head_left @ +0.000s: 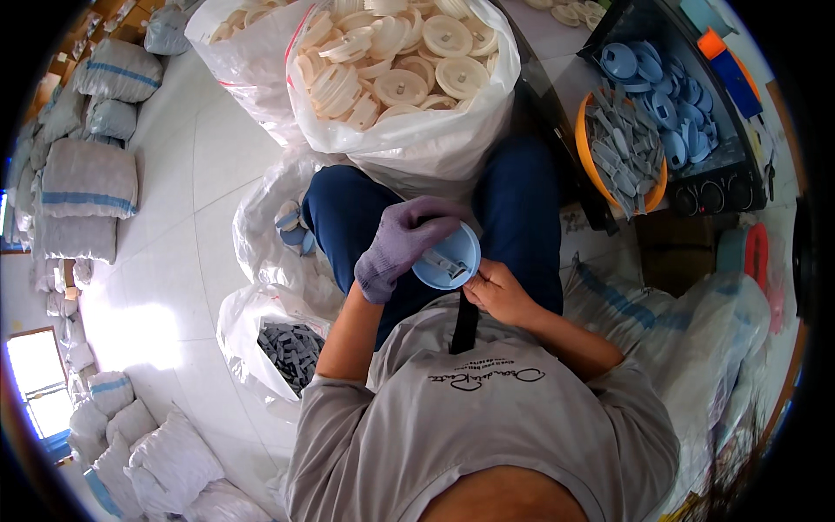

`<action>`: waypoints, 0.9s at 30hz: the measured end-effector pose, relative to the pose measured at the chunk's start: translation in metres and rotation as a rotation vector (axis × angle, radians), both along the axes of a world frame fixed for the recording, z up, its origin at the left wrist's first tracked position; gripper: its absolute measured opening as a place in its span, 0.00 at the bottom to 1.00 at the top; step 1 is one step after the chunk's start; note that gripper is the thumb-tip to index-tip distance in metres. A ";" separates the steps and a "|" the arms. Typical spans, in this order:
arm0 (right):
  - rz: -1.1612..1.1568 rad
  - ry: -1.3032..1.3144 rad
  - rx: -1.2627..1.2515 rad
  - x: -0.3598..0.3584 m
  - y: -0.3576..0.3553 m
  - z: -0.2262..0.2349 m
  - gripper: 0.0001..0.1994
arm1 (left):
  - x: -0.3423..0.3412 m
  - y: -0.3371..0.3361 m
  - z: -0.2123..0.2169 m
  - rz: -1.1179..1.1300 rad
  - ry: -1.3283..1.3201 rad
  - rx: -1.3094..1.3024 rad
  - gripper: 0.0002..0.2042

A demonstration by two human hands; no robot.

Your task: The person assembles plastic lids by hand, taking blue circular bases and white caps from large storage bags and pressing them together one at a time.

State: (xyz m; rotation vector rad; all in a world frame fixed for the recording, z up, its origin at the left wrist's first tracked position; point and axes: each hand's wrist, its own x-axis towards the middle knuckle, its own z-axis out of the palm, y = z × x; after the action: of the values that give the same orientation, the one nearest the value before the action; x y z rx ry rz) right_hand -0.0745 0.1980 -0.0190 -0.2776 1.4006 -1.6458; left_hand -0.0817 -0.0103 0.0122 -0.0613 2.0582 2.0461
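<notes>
Both hands, gloved left (402, 244) and bare right (497, 291), grip a blue disc (447, 256) (underside hidden).

Seated person, lap level: gloved left hand (398, 246) holds round blue lid (447, 257), grey clip on its face. Bare right hand (497, 291) touches lid's lower edge. Ahead, open bag of cream lids (400, 61). Floor left: bag of grey clips (291, 352). Right: orange bowl (584, 143) of grey clips.

A pale tiled floor (174, 174) is stretching away left of the hands, sunlight glaring across it. Stuffed white sacks (87, 178) are lining its far left edge, a bright window (35, 374) glowing behind them.
</notes>
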 end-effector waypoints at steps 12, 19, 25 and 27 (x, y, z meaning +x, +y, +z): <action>0.002 0.160 0.069 0.004 0.012 0.006 0.10 | 0.032 0.009 -0.008 0.256 0.106 0.259 0.29; -0.151 0.246 0.046 0.016 -0.001 0.001 0.10 | 0.029 0.019 -0.014 0.382 0.091 0.231 0.26; -0.103 0.213 0.113 0.008 -0.002 0.002 0.09 | 0.036 0.029 -0.018 0.499 0.057 0.347 0.26; -0.053 0.224 0.136 0.006 -0.002 0.001 0.09 | 0.036 0.028 -0.019 0.499 0.035 0.374 0.27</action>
State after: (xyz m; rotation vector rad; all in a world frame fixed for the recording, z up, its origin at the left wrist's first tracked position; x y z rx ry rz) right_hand -0.0685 0.1958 -0.0177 -0.3568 1.6933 -1.5909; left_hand -0.0456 0.0179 -0.0067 -0.5202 1.7658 2.7088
